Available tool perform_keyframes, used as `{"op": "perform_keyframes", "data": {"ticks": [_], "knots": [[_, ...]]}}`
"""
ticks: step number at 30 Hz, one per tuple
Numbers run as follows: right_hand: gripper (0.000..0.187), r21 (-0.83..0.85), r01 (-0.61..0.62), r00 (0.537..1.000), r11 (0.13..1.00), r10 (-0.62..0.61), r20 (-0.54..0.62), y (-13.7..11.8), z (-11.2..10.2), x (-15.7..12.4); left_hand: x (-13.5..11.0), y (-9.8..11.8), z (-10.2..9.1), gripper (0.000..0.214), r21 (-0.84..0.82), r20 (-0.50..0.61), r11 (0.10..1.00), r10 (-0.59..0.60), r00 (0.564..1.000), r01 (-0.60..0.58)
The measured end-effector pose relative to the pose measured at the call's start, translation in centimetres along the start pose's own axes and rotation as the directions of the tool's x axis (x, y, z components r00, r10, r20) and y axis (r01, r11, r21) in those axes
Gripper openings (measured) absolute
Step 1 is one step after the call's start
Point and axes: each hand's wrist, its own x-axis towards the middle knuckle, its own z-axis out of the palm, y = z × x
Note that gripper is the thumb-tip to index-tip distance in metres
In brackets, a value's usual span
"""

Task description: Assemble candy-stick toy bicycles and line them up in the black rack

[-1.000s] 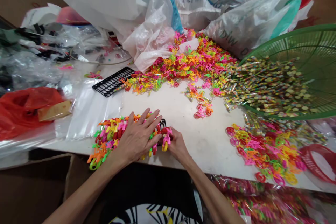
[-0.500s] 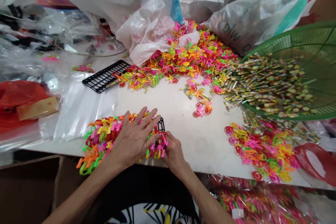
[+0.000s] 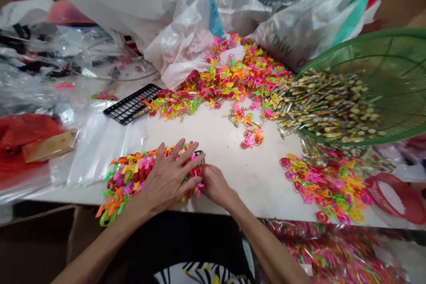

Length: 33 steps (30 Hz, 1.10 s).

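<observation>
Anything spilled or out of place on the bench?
Possibly: patterned sticks spill over the left rim of the green basket onto the table, mingling with the loose plastic pieces. The basket looks tipped, though that may be deliberate. The plastic rows under the left hand look orderly.

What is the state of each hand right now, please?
Left hand: open, spread over the colourful plastic pieces.
Right hand: curled at the pieces' right end; whether it grips one cannot be told.
</observation>
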Motion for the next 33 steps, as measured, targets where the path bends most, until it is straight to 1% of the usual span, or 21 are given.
{"op": "perform_keyframes", "data": {"ticks": [2, 4, 7, 10, 12, 14, 16, 17, 18, 19, 20, 21, 22, 23, 24, 26, 28, 30, 31, 32, 33], "knots": [[0.008, 0.040, 0.007, 0.999, 0.999, -0.005, -0.038, 0.8, 0.2, 0.2, -0.1, -0.1, 0.3, 0.046, -0.017, -0.050, 0.997, 0.071, 0.996, -0.072], [0.011, 0.062, 0.005, 1.000, 0.998, -0.003, -0.031, 1.4, 0.4, 0.5, -0.1, -0.1, 0.7, 0.041, -0.035, -0.070, 0.994, 0.104, 0.992, -0.107], [0.017, 0.057, 0.020, 1.000, 0.998, -0.020, -0.006, 1.6, 0.5, 0.7, 0.0, 0.1, 1.0, 0.032, -0.058, -0.071, 0.995, 0.081, 0.994, -0.085], [0.015, 0.075, 0.025, 0.999, 0.997, -0.022, -0.040, 1.6, 0.5, 0.4, 0.0, 0.2, 0.8, 0.029, -0.075, -0.090, 0.994, 0.073, 0.993, -0.080], [0.011, 0.144, 0.035, 0.999, 0.989, -0.029, -0.042, 1.6, 0.6, 0.1, 0.0, 0.3, 0.5, 0.029, -0.084, -0.092, 0.992, 0.082, 0.992, -0.090], [0.009, 0.226, 0.041, 0.998, 0.973, -0.028, -0.061, 1.7, 0.6, -0.3, -0.1, 0.3, 0.3, 0.029, -0.088, -0.064, 0.992, 0.088, 0.994, -0.094], [0.008, 0.333, 0.024, 0.994, 0.943, 0.013, -0.111, 1.7, 0.6, -0.9, -0.1, 0.3, 0.0, 0.029, -0.081, -0.035, 0.992, 0.089, 0.995, -0.092], [0.009, 0.420, -0.003, 0.990, 0.908, 0.063, -0.128, 1.7, 0.5, -1.3, -0.2, 0.3, -0.1, 0.029, -0.075, -0.020, 0.994, 0.083, 0.996, -0.085], [0.010, 0.534, -0.046, 0.985, 0.845, 0.128, -0.118, 1.6, 0.5, -1.7, -0.2, 0.3, -0.2, 0.030, -0.073, -0.013, 0.994, 0.079, 0.997, -0.080], [0.013, 0.655, -0.101, 0.978, 0.749, 0.197, -0.075, 1.4, 0.4, -2.1, -0.2, 0.3, -0.2, 0.031, -0.074, -0.009, 0.994, 0.080, 0.997, -0.080], [0.017, 0.761, -0.160, 0.968, 0.629, 0.250, -0.003, 1.1, 0.3, -2.5, -0.2, 0.3, -0.2, 0.032, -0.077, -0.005, 0.994, 0.082, 0.997, -0.082], [0.023, 0.836, -0.215, 0.958, 0.505, 0.277, 0.079, 0.7, 0.3, -2.9, -0.2, 0.3, -0.2, 0.032, -0.079, -0.002, 0.993, 0.084, 0.996, -0.084], [0.030, 0.878, -0.253, 0.948, 0.405, 0.287, 0.141, 0.3, 0.3, -3.2, -0.2, 0.2, -0.1, 0.033, -0.078, -0.002, 0.993, 0.088, 0.996, -0.088], [0.035, 0.900, -0.268, 0.940, 0.344, 0.298, 0.166, -0.2, 0.3, -3.4, -0.3, 0.2, -0.1, 0.033, -0.073, -0.005, 0.993, 0.094, 0.996, -0.094], [0.036, 0.913, -0.255, 0.934, 0.318, 0.324, 0.148, -0.6, 0.3, -3.6, -0.3, 0.1, 0.0, 0.034, -0.067, -0.011, 0.993, 0.098, 0.995, -0.098], [0.025, 0.926, -0.192, 0.916, 0.326, 0.399, 0.049, -1.0, 0.3, -3.7, -0.3, 0.0, 0.2, 0.040, -0.059, -0.019, 0.993, 0.097, 0.995, -0.098], [0.019, 0.925, -0.134, 0.890, 0.356, 0.453, -0.046, -0.6, -0.1, -3.8, -0.4, -0.1, 0.2, 0.044, -0.058, -0.019, 0.994, 0.094, 0.995, -0.095], [0.020, 0.900, -0.151, 0.882, 0.409, 0.467, -0.064, 0.6, -0.9, -4.0, -0.4, -0.2, 0.2, 0.042, -0.059, -0.002, 0.994, 0.090, 0.996, -0.090], [0.020, 0.864, -0.195, 0.877, 0.464, 0.477, -0.058, 1.3, -1.5, -4.1, -0.5, -0.3, 0.2, 0.041, -0.059, 0.007, 0.994, 0.094, 0.996, -0.094], [0.020, 0.800, -0.249, 0.872, 0.546, 0.486, -0.060, 1.9, -2.1, -4.1, -0.5, -0.3, 0.2, 0.040, -0.057, 0.014, 0.994, 0.099, 0.995, -0.098], [0.018, 0.697, -0.302, 0.865, 0.651, 0.494, -0.088, 2.4, -2.6, -4.2, -0.5, -0.4, 0.2, 0.040, -0.055, 0.018, 0.993, 0.104, 0.994, -0.103]]}}
